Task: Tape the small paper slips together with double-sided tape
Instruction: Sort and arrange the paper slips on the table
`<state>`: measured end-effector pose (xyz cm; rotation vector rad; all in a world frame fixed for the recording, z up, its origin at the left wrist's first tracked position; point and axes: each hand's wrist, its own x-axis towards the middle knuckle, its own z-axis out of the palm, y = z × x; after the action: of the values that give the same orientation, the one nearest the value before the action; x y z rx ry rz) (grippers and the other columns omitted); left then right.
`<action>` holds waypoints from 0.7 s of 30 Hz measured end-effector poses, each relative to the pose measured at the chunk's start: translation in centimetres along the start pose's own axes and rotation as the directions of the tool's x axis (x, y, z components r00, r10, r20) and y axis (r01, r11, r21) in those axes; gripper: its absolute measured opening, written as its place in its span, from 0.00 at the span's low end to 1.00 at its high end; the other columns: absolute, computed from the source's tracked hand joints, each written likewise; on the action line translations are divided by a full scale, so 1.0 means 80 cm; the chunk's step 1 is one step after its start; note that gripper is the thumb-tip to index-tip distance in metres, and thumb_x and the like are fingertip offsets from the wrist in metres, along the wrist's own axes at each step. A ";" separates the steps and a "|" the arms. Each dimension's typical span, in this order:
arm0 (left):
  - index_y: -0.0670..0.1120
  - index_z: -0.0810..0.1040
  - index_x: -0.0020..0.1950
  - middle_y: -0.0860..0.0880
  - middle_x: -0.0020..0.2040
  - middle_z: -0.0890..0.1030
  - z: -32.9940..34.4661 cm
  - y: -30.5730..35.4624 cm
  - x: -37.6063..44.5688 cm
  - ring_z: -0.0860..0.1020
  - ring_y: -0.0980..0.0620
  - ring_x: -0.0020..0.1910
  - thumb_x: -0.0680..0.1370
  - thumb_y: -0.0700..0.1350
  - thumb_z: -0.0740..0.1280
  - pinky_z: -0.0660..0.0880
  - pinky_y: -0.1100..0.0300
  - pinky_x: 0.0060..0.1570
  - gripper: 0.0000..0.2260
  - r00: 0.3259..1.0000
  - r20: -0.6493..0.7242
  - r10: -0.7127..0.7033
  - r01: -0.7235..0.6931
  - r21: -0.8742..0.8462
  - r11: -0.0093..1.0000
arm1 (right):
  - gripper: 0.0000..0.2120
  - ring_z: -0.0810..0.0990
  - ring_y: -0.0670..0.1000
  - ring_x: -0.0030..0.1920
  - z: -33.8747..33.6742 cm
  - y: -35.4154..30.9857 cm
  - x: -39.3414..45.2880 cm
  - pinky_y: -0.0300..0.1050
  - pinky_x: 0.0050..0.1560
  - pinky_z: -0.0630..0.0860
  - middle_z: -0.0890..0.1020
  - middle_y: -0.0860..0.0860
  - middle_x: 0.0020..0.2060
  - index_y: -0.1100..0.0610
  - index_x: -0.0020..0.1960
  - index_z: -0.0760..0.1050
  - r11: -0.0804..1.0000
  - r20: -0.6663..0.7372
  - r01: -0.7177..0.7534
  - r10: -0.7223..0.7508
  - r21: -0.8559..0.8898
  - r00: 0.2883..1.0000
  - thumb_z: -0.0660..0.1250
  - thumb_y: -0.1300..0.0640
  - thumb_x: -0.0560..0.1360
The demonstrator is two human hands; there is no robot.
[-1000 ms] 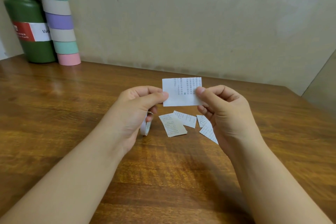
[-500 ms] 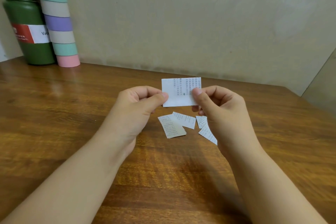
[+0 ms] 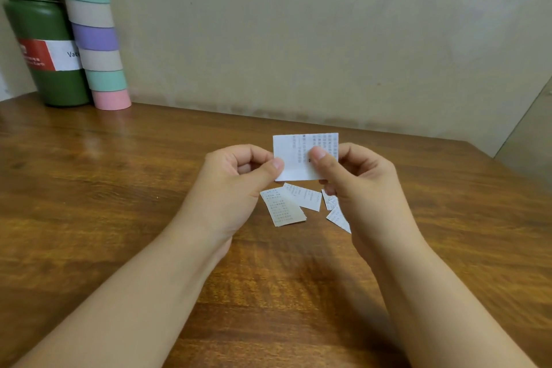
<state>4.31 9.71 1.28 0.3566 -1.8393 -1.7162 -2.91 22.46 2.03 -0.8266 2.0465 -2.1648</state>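
A white printed paper slip (image 3: 294, 155) is held up above the wooden table (image 3: 119, 176). My left hand (image 3: 236, 182) pinches its left edge between thumb and fingers. My right hand (image 3: 358, 185) pinches its right half, thumb on the printed face. Beneath them several small printed slips lie loose on the table: one (image 3: 282, 210) at the left, one (image 3: 304, 196) in the middle, others (image 3: 336, 212) partly hidden by my right hand. The tape roll is hidden behind my left hand.
A green bottle (image 3: 44, 54) with a red and white label stands at the back left against the wall. Next to it rises a tall tube (image 3: 95, 39) with pastel bands. The table's right edge (image 3: 513, 176) runs close to my right hand.
My right thumb has slid leftward across the held slip. The tape roll seen under my left hand a second ago is no longer visible. The view has shifted slightly.
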 end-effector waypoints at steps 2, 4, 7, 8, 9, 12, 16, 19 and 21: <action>0.50 0.81 0.39 0.57 0.33 0.79 -0.004 -0.003 0.004 0.72 0.63 0.30 0.75 0.42 0.70 0.68 0.69 0.30 0.06 0.998 -0.041 0.042 -0.041 0.040 0.998 | 0.09 0.76 0.44 0.35 -0.005 0.000 0.003 0.33 0.37 0.71 0.82 0.48 0.34 0.52 0.38 0.82 0.998 0.020 0.067 -0.067 0.001 0.998 0.70 0.63 0.74; 0.54 0.81 0.45 0.58 0.38 0.79 -0.008 -0.002 0.007 0.73 0.64 0.33 0.76 0.45 0.68 0.70 0.67 0.34 0.04 0.997 -0.059 0.042 -0.038 0.057 0.998 | 0.14 0.72 0.48 0.38 -0.012 0.001 0.007 0.33 0.39 0.70 0.78 0.51 0.35 0.49 0.37 0.82 0.994 0.013 0.107 -0.108 0.012 0.994 0.68 0.66 0.73; 0.53 0.80 0.47 0.58 0.34 0.80 -0.008 0.003 0.007 0.71 0.58 0.33 0.79 0.53 0.61 0.66 0.61 0.39 0.09 0.993 -0.048 -0.107 0.110 0.054 0.992 | 0.16 0.71 0.45 0.38 -0.016 0.002 0.011 0.32 0.42 0.70 0.76 0.47 0.34 0.48 0.35 0.81 0.991 -0.003 0.128 -0.128 0.038 0.992 0.67 0.67 0.73; 0.51 0.81 0.47 0.57 0.32 0.79 -0.008 0.005 0.007 0.70 0.56 0.33 0.80 0.55 0.59 0.65 0.58 0.39 0.13 0.987 -0.015 -0.162 0.162 0.024 0.986 | 0.16 0.72 0.46 0.39 -0.015 0.002 0.010 0.33 0.42 0.70 0.78 0.47 0.35 0.48 0.36 0.81 0.990 0.001 0.129 -0.130 0.046 0.992 0.68 0.67 0.73; 0.49 0.81 0.48 0.55 0.31 0.79 -0.007 0.008 0.005 0.69 0.54 0.34 0.80 0.56 0.58 0.64 0.56 0.38 0.16 0.978 0.031 -0.205 0.206 -0.024 0.978 | 0.15 0.74 0.47 0.40 -0.013 0.003 0.009 0.35 0.43 0.70 0.80 0.48 0.37 0.48 0.36 0.82 0.990 0.004 0.135 -0.135 0.047 0.991 0.68 0.66 0.74; 0.46 0.83 0.47 0.49 0.36 0.80 -0.008 0.010 0.002 0.69 0.55 0.33 0.79 0.52 0.62 0.65 0.61 0.35 0.13 0.978 0.094 -0.188 0.196 -0.080 0.977 | 0.16 0.76 0.48 0.42 -0.012 0.004 0.007 0.37 0.44 0.72 0.82 0.50 0.41 0.47 0.37 0.82 0.987 -0.007 0.158 -0.158 0.016 0.987 0.67 0.66 0.74; 0.46 0.83 0.42 0.51 0.35 0.81 -0.011 0.004 0.005 0.68 0.56 0.32 0.77 0.46 0.66 0.67 0.63 0.33 0.08 0.989 0.042 -0.143 0.144 -0.035 0.989 | 0.14 0.78 0.48 0.42 -0.007 0.005 0.007 0.40 0.41 0.75 0.81 0.48 0.39 0.48 0.46 0.81 0.987 0.001 0.070 -0.070 0.142 0.998 0.63 0.66 0.77; 0.43 0.81 0.41 0.57 0.26 0.78 -0.007 0.004 0.003 0.70 0.60 0.26 0.78 0.45 0.65 0.67 0.68 0.30 0.09 0.994 0.045 -0.098 0.099 -0.024 0.995 | 0.10 0.80 0.50 0.41 -0.003 0.002 0.005 0.40 0.38 0.76 0.83 0.55 0.44 0.53 0.53 0.79 0.980 0.058 -0.066 0.056 0.188 0.997 0.62 0.51 0.78; 0.41 0.79 0.38 0.58 0.24 0.76 -0.006 0.004 0.001 0.71 0.62 0.23 0.77 0.43 0.66 0.66 0.71 0.26 0.09 0.997 0.064 -0.046 0.046 0.003 0.999 | 0.14 0.80 0.48 0.39 -0.001 0.001 0.001 0.38 0.37 0.75 0.84 0.53 0.43 0.53 0.49 0.81 0.998 0.086 -0.056 0.053 0.024 0.995 0.66 0.45 0.72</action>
<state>4.58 9.33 1.65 0.3515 -1.8910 -1.7768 -3.04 22.52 1.98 -0.8350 1.9721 -2.0861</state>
